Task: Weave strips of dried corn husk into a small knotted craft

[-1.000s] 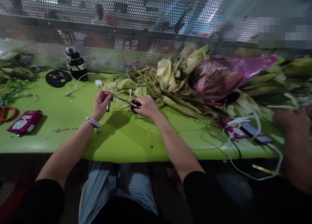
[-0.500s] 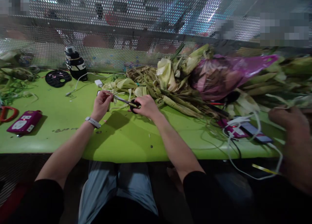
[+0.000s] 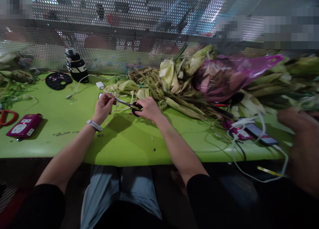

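Note:
My right hand (image 3: 149,110) is closed around the black handle of a pair of scissors (image 3: 124,103), whose blades point left. At the blade tips my left hand (image 3: 104,105) is pinched, with a watch or band on its wrist; what its fingers hold is too small and dark to name. Just beyond both hands lie pale green corn husks (image 3: 127,85), spreading rightward into a heap of drier husks (image 3: 184,107). A phone-like edge shows partly behind my left fingers.
A purple power strip (image 3: 24,126) and orange-handled scissors (image 3: 8,117) lie left. Behind stand a black bottle (image 3: 76,67) and a black pad (image 3: 58,81). A pink plastic bag (image 3: 221,79), a phone (image 3: 261,134) with white cables and a co-worker's hand (image 3: 294,121) are right.
My hands and the scissors hold nearly the same pose. The co-worker's hand at the right has shifted slightly and is blurred. The whole view has moved a little.

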Available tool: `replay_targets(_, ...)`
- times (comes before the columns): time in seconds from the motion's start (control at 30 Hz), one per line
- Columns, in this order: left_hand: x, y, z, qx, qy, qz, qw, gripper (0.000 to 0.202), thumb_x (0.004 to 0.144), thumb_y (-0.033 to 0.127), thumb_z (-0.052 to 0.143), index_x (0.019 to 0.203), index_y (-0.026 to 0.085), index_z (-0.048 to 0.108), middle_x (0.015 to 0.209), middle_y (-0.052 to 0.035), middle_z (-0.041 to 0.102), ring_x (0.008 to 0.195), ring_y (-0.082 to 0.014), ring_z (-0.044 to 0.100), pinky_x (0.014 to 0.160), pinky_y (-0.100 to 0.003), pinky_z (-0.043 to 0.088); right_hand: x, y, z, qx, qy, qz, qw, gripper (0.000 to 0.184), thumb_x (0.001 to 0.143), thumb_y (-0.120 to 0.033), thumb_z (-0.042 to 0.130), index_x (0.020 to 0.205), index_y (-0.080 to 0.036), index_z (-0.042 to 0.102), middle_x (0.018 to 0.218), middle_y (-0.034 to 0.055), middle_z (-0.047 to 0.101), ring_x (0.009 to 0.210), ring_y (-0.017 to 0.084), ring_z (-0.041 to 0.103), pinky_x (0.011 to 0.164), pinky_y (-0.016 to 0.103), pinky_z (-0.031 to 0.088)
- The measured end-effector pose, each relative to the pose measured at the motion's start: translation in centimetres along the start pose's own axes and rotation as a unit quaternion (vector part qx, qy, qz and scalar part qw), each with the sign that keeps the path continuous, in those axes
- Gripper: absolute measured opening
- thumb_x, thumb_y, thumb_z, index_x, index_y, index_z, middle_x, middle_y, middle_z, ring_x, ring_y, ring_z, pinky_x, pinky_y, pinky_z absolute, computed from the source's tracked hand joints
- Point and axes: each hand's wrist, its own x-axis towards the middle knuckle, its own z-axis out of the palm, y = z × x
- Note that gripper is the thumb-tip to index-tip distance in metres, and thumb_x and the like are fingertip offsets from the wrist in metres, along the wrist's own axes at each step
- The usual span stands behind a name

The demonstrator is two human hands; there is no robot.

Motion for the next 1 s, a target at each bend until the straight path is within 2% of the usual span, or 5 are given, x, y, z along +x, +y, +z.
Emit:
replay_targets(0.27, 0.1, -0.3, -0.4, 0.018, -0.008, 0.016, 1.000, 0.015, 0.081, 0.024, 0.068, 0.089, 0.019, 0.057, 0.077, -0.0004, 0.066, 0.070, -0.0098, 0.065, 0.068, -0.023, 0.054, 0.3, 0.5, 0.3, 0.042, 0.016, -0.022, 0.999, 0.028, 0.076, -0.044, 0.068, 0.076, -0.017, 0.059, 0.073, 0.0032, 0.063, 0.071, 0.018, 0.055, 0.083, 0.036, 0.034)
replay_targets(0.37, 0.0, -0.2, -0.3, 0.018, -0.018, 0.019, 0.999, 0.015, 0.082, 0.025, 0.067, 0.091, 0.019, 0.056, 0.076, -0.0003, 0.066, 0.070, -0.0104, 0.066, 0.068, -0.024, 0.055, 0.2, 0.0, -0.2, 0.115, 0.032, 0.020, 0.993, 0.032, 0.072, -0.047, 0.070, 0.072, -0.018, 0.057, 0.071, 0.0025, 0.062, 0.067, 0.016, 0.052, 0.076, 0.032, 0.037)
replay_targets(0.47, -0.1, -0.1, -0.2, 0.028, -0.025, 0.026, 0.999, 0.014, 0.084, 0.025, 0.064, 0.094, 0.019, 0.055, 0.077, -0.0010, 0.066, 0.073, -0.0112, 0.067, 0.070, -0.025, 0.056, 0.0, -0.5, -0.8, 0.245, 0.017, 0.105, 0.964, 0.041, 0.067, -0.054, 0.071, 0.071, -0.017, 0.056, 0.066, 0.0002, 0.058, 0.059, 0.012, 0.046, 0.060, 0.027, 0.036)
replay_targets(0.7, -0.3, -1.1, -0.4, 0.133, -0.009, 0.082, 0.988, 0.016, 0.085, 0.024, 0.061, 0.099, 0.019, 0.057, 0.091, -0.0042, 0.067, 0.081, -0.0123, 0.068, 0.074, -0.026, 0.055, 0.2, -1.7, -0.9, 0.493, -0.091, 0.199, 0.842, 0.049, 0.062, -0.061, 0.072, 0.072, -0.016, 0.056, 0.063, -0.0011, 0.058, 0.053, 0.008, 0.049, 0.048, 0.021, 0.035)
replay_targets(1.0, -0.7, -1.0, -0.3, 0.218, -0.020, 0.138, 0.966, 0.011, 0.086, 0.022, 0.058, 0.097, 0.019, 0.059, 0.092, -0.0059, 0.069, 0.084, -0.0138, 0.068, 0.077, -0.029, 0.055, 0.1, -2.8, -1.8, 0.487, -0.141, 0.212, 0.836, 0.047, 0.066, -0.058, 0.072, 0.068, -0.014, 0.058, 0.055, -0.0003, 0.059, 0.047, 0.006, 0.046, 0.045, 0.020, 0.029)
